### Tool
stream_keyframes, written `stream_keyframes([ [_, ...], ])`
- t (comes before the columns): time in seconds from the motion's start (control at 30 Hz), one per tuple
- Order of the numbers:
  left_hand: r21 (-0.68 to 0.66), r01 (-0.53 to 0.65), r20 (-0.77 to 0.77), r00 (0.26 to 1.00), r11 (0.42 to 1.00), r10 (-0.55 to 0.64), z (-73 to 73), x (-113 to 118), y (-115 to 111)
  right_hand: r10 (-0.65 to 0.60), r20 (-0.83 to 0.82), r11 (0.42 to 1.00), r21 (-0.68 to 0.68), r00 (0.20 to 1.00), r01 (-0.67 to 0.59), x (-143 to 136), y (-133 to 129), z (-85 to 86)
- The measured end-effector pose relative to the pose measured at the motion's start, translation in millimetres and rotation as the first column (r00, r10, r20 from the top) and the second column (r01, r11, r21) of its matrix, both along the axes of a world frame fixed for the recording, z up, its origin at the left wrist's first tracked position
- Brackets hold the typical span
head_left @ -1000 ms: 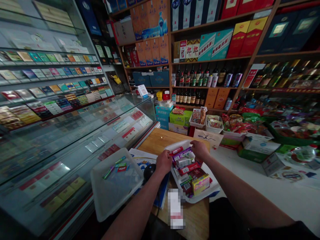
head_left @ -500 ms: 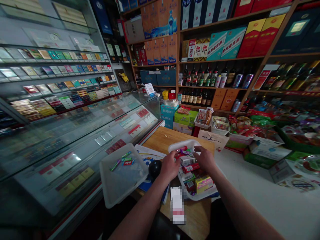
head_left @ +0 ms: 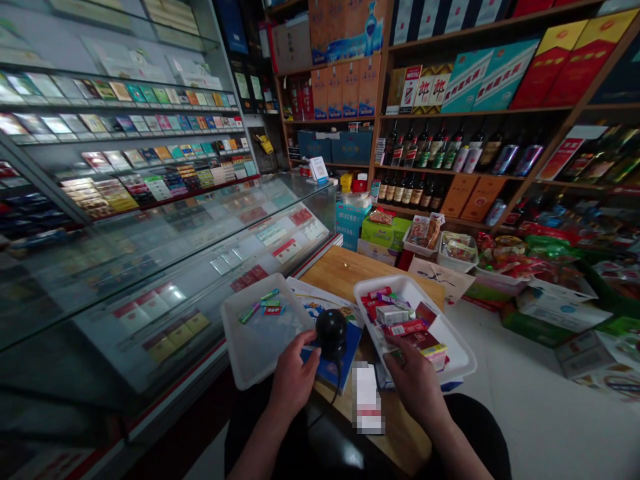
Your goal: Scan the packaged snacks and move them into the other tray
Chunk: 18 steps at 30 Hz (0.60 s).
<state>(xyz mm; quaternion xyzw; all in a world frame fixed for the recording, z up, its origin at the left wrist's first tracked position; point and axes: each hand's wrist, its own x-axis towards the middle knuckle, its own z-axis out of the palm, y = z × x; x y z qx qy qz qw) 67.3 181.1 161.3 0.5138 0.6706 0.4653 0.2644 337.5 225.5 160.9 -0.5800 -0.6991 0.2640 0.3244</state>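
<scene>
My left hand point(head_left: 294, 373) is at the near right side of a pale plastic tray point(head_left: 235, 333), beside a black round-headed device point(head_left: 331, 327) with a cable. Its thumb and index finger are apart, with nothing seen between them. My right hand point(head_left: 415, 377) reaches over the near left rim of a white tray point(head_left: 457, 333), its fingertips close to the packets and thumb apart; the lower fingers are hidden. Small boxes and packets fill this tray, among them a red packet point(head_left: 406, 327) and a white box point(head_left: 393, 315). A few slim packets point(head_left: 273, 310) lie in the left tray.
Both trays are at a wooden table point(head_left: 330, 267), with a blue-and-white booklet point(head_left: 353, 347) and a phone point(head_left: 367, 400) between them. A glass display counter point(head_left: 240, 247) runs along the left. Bottle shelves point(head_left: 450, 173) and snack boxes point(head_left: 385, 230) stand behind.
My left hand has left the white tray and moved left to the black device. My right hand has drawn back to the near rim. Packets in the white tray have shifted; the view has turned left.
</scene>
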Motion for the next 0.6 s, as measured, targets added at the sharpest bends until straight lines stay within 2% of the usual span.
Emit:
stream_keyframes([
  [0.17, -0.062, -0.08, -0.011, 0.997, 0.995, 0.079, -15.1, -40, -36, 0.044, -0.02, 0.999, 0.014, 0.999, -0.044, -28, -24, -4.3],
  [0.33, -0.131, -0.202, -0.018, 0.979, 0.971, 0.201, -22.5, -74, -60, 0.144, -0.059, 0.989, 0.03, 0.988, -0.143, -65, -35, -8.0],
  [0.47, -0.141, -0.256, 0.053, 0.963, 0.956, 0.265, -26.4, -93, -67, 0.244, -0.083, 0.97, 0.031, 0.966, -0.242, -96, -39, -8.0],
  [0.6, -0.133, -0.288, 0.14, 0.942, 0.948, 0.306, -29.5, -104, -62, 0.316, -0.111, 0.948, 0.003, 0.942, -0.318, -133, -36, -0.1],
])
